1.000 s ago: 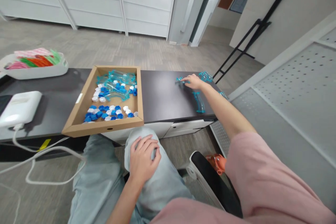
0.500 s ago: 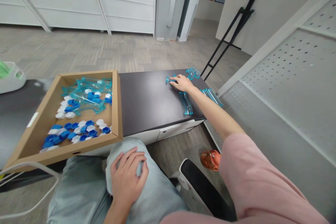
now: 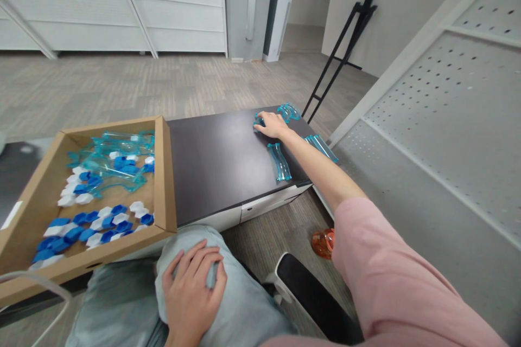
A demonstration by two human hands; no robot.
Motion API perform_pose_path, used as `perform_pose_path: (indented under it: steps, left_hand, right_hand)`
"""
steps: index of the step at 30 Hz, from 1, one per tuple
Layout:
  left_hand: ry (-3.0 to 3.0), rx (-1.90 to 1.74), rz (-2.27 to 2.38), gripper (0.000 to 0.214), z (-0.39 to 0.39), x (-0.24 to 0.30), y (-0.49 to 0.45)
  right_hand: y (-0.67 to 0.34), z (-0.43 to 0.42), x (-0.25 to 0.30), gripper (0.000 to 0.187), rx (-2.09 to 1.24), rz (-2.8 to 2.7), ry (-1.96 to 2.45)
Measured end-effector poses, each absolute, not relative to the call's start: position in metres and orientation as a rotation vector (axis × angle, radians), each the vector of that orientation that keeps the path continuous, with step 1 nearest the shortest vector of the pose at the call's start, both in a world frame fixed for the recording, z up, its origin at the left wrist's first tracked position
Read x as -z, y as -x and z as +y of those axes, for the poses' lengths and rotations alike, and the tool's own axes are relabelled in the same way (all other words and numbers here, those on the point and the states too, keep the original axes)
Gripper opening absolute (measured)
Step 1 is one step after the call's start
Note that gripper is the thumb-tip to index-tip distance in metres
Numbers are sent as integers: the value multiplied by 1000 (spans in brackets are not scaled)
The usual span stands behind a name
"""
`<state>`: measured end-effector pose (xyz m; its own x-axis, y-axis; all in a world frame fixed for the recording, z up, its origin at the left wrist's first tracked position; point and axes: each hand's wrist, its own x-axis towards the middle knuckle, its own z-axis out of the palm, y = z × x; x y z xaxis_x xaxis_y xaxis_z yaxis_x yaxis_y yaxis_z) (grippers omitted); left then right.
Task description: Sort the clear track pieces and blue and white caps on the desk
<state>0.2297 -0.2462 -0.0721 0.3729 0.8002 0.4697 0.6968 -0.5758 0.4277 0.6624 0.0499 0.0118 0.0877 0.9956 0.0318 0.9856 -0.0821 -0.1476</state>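
Note:
My right hand (image 3: 272, 124) reaches to the far part of the dark tabletop (image 3: 211, 157), its fingers closed around a clear teal curved tube piece (image 3: 256, 122) that the hand partly hides. Just beyond lie more clear teal curved pieces (image 3: 288, 111). Nearer to me, below the wrist, is a group of wavy clear teal tubes (image 3: 279, 162), and straight clear teal tubes (image 3: 321, 147) sit by the right edge. My left hand (image 3: 194, 284) rests on my knee, fingers laid flat, holding nothing.
A cardboard tray (image 3: 166, 184) at left holds clear teal tubes (image 3: 118, 143) and several blue and white hexagonal pieces (image 3: 101, 222). A white cable (image 3: 36, 277) crosses the lower left. A chair armrest (image 3: 313, 293) is below, and a perforated panel (image 3: 431, 135) stands at right.
The view has turned slightly right, so the scene shifts left. My right hand stays at the same teal piece, which now appears turned under the fingers. My left hand keeps still on the knee.

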Motion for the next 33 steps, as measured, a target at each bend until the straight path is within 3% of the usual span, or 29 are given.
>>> perform_pose_path:
  steps: [8,16,21,33]
  left_hand:
    - [-2488,-1004,1328,13,-244,72,-229]
    - [-2594,-1028,1242,14,-238,85,-219]
    - [-2610,-1028,1235,16,-239,87,-219]
    - [-2553,-1031,1245,20,-242,88,-221]
  right_hand:
    - [-692,54,-14,61,-47,-1936,2343]
    - [-744,50,-16,61,-27,-1361,2542]
    - [-762,43,-19,54,-110,-1409,2625]
    - [-758,38,-20,57,-39,-1450,2610]
